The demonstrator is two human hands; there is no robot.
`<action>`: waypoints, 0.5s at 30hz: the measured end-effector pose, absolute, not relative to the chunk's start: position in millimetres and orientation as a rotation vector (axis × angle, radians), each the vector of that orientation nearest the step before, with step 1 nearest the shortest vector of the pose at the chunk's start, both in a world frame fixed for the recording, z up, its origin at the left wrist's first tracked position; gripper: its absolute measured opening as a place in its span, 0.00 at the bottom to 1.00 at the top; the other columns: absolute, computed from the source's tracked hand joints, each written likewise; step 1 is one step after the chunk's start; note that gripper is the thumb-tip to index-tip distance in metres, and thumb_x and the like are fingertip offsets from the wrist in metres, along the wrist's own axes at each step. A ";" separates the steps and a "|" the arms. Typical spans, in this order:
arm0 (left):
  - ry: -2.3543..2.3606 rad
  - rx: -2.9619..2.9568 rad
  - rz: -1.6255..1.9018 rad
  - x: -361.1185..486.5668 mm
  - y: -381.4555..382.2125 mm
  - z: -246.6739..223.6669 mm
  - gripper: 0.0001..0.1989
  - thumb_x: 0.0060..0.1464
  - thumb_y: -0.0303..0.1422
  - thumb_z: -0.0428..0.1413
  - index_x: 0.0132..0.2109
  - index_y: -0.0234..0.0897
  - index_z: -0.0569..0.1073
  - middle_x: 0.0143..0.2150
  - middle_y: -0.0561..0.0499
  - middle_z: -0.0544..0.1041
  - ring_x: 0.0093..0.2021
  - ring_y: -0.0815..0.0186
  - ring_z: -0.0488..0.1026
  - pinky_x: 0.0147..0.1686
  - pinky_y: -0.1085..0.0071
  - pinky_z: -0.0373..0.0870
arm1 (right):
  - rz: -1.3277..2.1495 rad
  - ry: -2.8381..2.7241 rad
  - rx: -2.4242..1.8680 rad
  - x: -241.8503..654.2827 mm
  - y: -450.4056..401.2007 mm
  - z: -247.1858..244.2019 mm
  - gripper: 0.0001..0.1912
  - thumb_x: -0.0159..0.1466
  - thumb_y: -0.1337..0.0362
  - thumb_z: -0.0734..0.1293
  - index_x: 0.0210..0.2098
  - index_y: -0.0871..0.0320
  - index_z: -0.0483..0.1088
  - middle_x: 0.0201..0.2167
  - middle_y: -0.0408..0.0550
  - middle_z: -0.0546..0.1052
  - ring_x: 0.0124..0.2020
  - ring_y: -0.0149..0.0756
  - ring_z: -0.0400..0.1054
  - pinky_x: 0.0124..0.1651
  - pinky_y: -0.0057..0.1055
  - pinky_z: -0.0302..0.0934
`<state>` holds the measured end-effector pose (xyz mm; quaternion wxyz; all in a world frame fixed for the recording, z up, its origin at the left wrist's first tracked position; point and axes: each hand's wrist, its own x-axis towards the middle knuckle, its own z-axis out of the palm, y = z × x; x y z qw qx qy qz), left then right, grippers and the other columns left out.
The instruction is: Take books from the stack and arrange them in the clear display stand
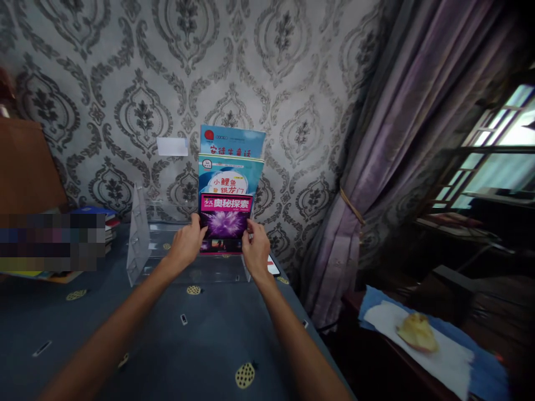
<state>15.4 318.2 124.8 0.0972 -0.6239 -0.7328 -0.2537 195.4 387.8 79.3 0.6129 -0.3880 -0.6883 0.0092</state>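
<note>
A purple and pink book (225,223) stands upright in front of a clear stepped rack (167,270), over its right part. My left hand (188,239) grips the book's left edge, and my right hand (256,245) grips its right edge, fingers pressed to the sides. Directly behind it rises a light-blue book (229,172) with a white oval on the cover. Farther back and higher is another blue book (234,139) with red lettering. The rack's left part holds no books. Whether the purple book's bottom edge touches the rack cannot be made out.
Stacked books (109,228) lie on the left of the dark patterned tablecloth (159,345). Part of a phone-like object (273,266) shows beside my right hand. Patterned wallpaper and a tied purple curtain (338,239) stand behind. Food (418,332) sits on white paper at the lower right.
</note>
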 end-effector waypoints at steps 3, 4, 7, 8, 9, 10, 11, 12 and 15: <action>-2.196 -1.821 -0.719 19.2 316.1 125.9 0.14 0.69 0.36 0.46 0.55 0.30 0.61 0.38 0.37 0.80 0.41 0.48 0.80 0.37 0.63 0.70 | 0.015 -1.603 -0.941 195.5 386.6 78.9 0.20 0.64 0.66 0.57 0.51 0.60 0.73 0.42 0.57 0.76 0.41 0.47 0.72 0.46 0.43 0.66; -2.201 -1.818 -0.709 20.0 315.5 126.0 0.15 0.69 0.36 0.46 0.55 0.30 0.61 0.39 0.36 0.80 0.42 0.47 0.80 0.37 0.63 0.71 | 0.018 -1.606 -0.950 195.7 386.2 79.0 0.20 0.64 0.66 0.57 0.50 0.61 0.73 0.42 0.57 0.76 0.40 0.46 0.72 0.45 0.43 0.66; -2.216 -1.796 -0.640 21.2 313.6 126.0 0.15 0.69 0.38 0.45 0.55 0.31 0.61 0.39 0.36 0.80 0.42 0.46 0.80 0.38 0.62 0.71 | 0.035 -1.606 -0.963 196.7 385.7 79.8 0.20 0.64 0.66 0.57 0.50 0.61 0.73 0.42 0.56 0.76 0.39 0.45 0.72 0.43 0.41 0.66; -2.221 -1.788 -0.610 21.2 312.9 125.9 0.15 0.69 0.38 0.45 0.55 0.31 0.61 0.38 0.37 0.80 0.42 0.46 0.80 0.38 0.61 0.71 | 0.040 -1.604 -0.965 197.0 385.7 80.1 0.20 0.64 0.66 0.57 0.50 0.60 0.74 0.42 0.56 0.76 0.39 0.45 0.72 0.43 0.40 0.66; -2.225 -1.781 -0.584 21.2 312.4 125.8 0.15 0.69 0.39 0.44 0.55 0.32 0.61 0.38 0.37 0.81 0.42 0.46 0.80 0.38 0.61 0.71 | 0.045 -1.601 -0.964 197.3 385.9 80.5 0.19 0.64 0.66 0.57 0.50 0.60 0.74 0.42 0.56 0.76 0.39 0.44 0.71 0.43 0.40 0.65; -2.227 -1.778 -0.568 21.1 311.8 125.8 0.15 0.69 0.39 0.44 0.55 0.32 0.61 0.38 0.37 0.81 0.42 0.47 0.80 0.38 0.61 0.72 | 0.049 -1.596 -0.961 197.5 386.1 80.8 0.19 0.64 0.66 0.57 0.49 0.60 0.74 0.42 0.56 0.76 0.39 0.44 0.71 0.44 0.40 0.65; -2.228 -1.779 -0.563 20.9 311.4 125.7 0.15 0.69 0.39 0.44 0.55 0.33 0.61 0.38 0.37 0.81 0.41 0.47 0.81 0.38 0.61 0.72 | 0.055 -1.589 -0.956 197.7 386.4 81.2 0.19 0.64 0.66 0.57 0.49 0.60 0.74 0.42 0.55 0.77 0.39 0.44 0.71 0.44 0.40 0.65; -2.227 -1.783 -0.563 20.7 311.0 125.8 0.15 0.69 0.39 0.44 0.55 0.33 0.61 0.38 0.37 0.81 0.41 0.48 0.81 0.39 0.61 0.72 | 0.065 -1.581 -0.948 197.9 386.7 81.5 0.19 0.63 0.66 0.58 0.48 0.60 0.74 0.42 0.55 0.78 0.39 0.44 0.71 0.45 0.40 0.65; -2.228 -1.795 -0.572 20.1 310.6 125.8 0.14 0.69 0.38 0.43 0.55 0.34 0.61 0.38 0.38 0.81 0.41 0.49 0.81 0.39 0.61 0.72 | 0.118 -1.564 -0.922 198.8 387.7 82.8 0.18 0.62 0.65 0.58 0.46 0.59 0.75 0.41 0.55 0.79 0.38 0.44 0.72 0.45 0.40 0.65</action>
